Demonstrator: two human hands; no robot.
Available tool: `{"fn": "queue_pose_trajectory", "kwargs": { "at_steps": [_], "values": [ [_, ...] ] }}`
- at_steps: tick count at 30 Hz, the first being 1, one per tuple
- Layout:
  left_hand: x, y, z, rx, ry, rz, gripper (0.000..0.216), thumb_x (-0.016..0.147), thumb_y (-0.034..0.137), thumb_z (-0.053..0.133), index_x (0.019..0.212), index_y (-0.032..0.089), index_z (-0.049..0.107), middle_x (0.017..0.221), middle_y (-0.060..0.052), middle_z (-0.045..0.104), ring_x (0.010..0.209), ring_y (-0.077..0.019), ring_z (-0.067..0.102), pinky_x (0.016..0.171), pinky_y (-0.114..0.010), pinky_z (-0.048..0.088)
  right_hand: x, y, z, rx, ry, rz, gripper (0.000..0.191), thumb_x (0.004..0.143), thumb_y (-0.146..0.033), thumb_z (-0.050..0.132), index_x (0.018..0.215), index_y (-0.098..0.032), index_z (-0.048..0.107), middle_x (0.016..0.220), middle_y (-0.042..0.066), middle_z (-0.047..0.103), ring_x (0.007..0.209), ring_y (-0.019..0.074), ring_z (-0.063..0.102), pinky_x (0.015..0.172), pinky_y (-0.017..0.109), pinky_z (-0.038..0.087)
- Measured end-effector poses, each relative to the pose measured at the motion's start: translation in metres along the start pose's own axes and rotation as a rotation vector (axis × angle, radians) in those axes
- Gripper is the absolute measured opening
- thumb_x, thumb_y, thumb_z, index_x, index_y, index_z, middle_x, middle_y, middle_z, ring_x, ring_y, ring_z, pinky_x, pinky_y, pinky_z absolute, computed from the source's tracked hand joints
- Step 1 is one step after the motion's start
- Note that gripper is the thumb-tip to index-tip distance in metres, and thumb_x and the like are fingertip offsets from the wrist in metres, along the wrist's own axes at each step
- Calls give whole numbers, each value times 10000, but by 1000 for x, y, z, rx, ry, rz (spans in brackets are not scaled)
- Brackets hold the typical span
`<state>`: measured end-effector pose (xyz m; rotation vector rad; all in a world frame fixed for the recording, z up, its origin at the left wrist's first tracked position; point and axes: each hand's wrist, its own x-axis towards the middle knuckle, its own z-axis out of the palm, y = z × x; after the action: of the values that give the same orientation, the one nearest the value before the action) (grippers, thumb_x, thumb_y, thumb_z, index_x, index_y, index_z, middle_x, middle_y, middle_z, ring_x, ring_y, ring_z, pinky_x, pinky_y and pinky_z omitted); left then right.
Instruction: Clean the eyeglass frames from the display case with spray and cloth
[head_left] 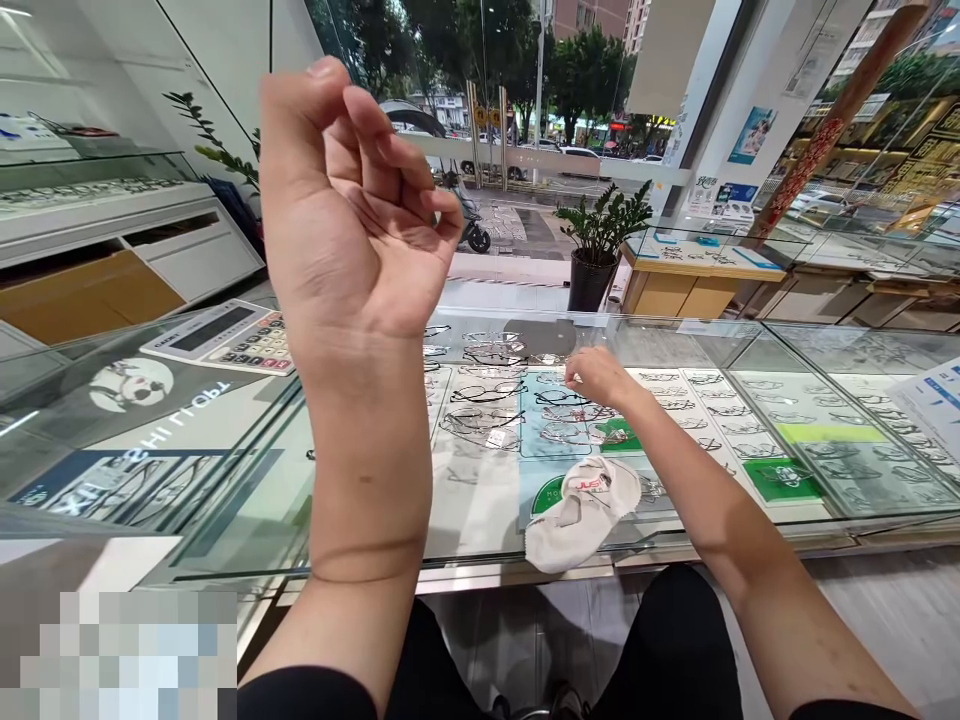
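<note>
My left hand (367,200) is raised close to the camera, palm facing me, with its fingers loosely bent and nothing in them. Farther off, my right hand (600,378) reaches over the glass display counter (480,550), its fingers curled downward. Whatever those fingers hold, if anything, is hidden. A pair of eyeglasses (551,359) shows just left of the right hand. Dark-framed eyeglasses (491,392) lie between the two hands, with more frames around them. Near the counter's front edge, below my right forearm, rests a crumpled white cloth (585,515) with red print.
A calculator (232,338) lies on the glass at left. Several rows of eyeglasses (727,410) fill the display to the right. A potted plant (600,245) stands beyond the counter, before a large window. White paper (930,395) lies at the right edge.
</note>
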<state>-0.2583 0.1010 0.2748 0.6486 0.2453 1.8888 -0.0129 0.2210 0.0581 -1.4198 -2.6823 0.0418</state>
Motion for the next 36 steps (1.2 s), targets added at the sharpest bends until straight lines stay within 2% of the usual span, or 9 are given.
{"fn": "queue_pose_trajectory", "kwargs": {
  "at_steps": [5, 10, 16, 20, 23, 26, 30, 33, 36],
  "values": [
    [2, -2, -3, 24, -16, -18, 212, 1167, 294, 505, 988, 201, 572, 826, 112, 589, 606, -7, 577, 620, -219, 364, 0, 5, 5, 50, 129, 14, 360, 1109, -448, 585, 1124, -203, 848, 1324, 135, 798, 1281, 350, 646, 1087, 514, 466],
    [5, -6, -6, 72, -115, -80, 123, 1138, 264, 554, 1023, 218, 547, 929, 76, 599, 699, -37, 606, 632, -212, 384, 7, 10, 20, 41, 48, 101, 568, 1140, -558, 461, 1400, -167, 781, 1663, 149, 605, 1579, 397, 453, 1281, 563, 349],
    [-4, -18, -2, 127, -140, -108, 172, 1112, 220, 579, 944, 229, 542, 944, 25, 579, 703, -72, 590, 584, -222, 447, 13, 8, 24, 21, 19, 80, 656, 1156, -596, 348, 1358, -166, 801, 1603, 141, 662, 1549, 385, 478, 1306, 536, 312],
    [-11, -31, 0, 267, -266, -66, 262, 1040, 217, 703, 843, 252, 535, 939, -18, 592, 735, -114, 603, 569, -212, 502, 10, 8, 18, 10, 48, 105, 615, 1160, -560, 366, 1372, -162, 785, 1592, 144, 666, 1534, 382, 483, 1299, 540, 319],
    [-8, -47, -7, 388, -356, -43, 331, 1004, 244, 788, 832, 234, 505, 902, -10, 590, 745, -104, 611, 597, -196, 496, 2, 12, 5, 24, 148, 102, 606, 1163, -545, 376, 1414, -145, 755, 1607, 146, 651, 1525, 377, 481, 1290, 543, 333],
    [2, -72, -30, 541, -357, -52, 420, 975, 399, 841, 857, 235, 472, 871, 7, 581, 791, -118, 636, 640, -205, 505, -7, 12, -16, 68, 287, 82, 604, 1164, -554, 384, 1411, -148, 755, 1588, 139, 665, 1501, 373, 485, 1278, 548, 343],
    [13, -107, -90, 653, -355, -118, 529, 879, 539, 900, 861, 228, 472, 880, 19, 608, 789, -103, 592, 673, -189, 497, -16, -2, -38, 173, 482, 52, 646, 1162, -611, 341, 1393, -187, 770, 1541, 129, 696, 1458, 354, 507, 1244, 534, 369],
    [16, -124, -136, 817, -316, -127, 543, 855, 581, 889, 847, 221, 484, 836, 21, 597, 776, -109, 560, 706, -203, 495, -22, -16, -35, 253, 546, 8, 670, 1158, -638, 309, 1420, -212, 755, 1529, 121, 702, 1438, 334, 519, 1234, 503, 382],
    [18, -134, -167, 898, -296, -150, 547, 844, 598, 873, 821, 221, 478, 767, 35, 552, 728, -115, 508, 697, -223, 481, -24, -22, -18, 279, 537, -11, 654, 1160, -628, 310, 1461, -226, 728, 1550, 113, 690, 1454, 331, 510, 1241, 501, 379]
  ]
}}
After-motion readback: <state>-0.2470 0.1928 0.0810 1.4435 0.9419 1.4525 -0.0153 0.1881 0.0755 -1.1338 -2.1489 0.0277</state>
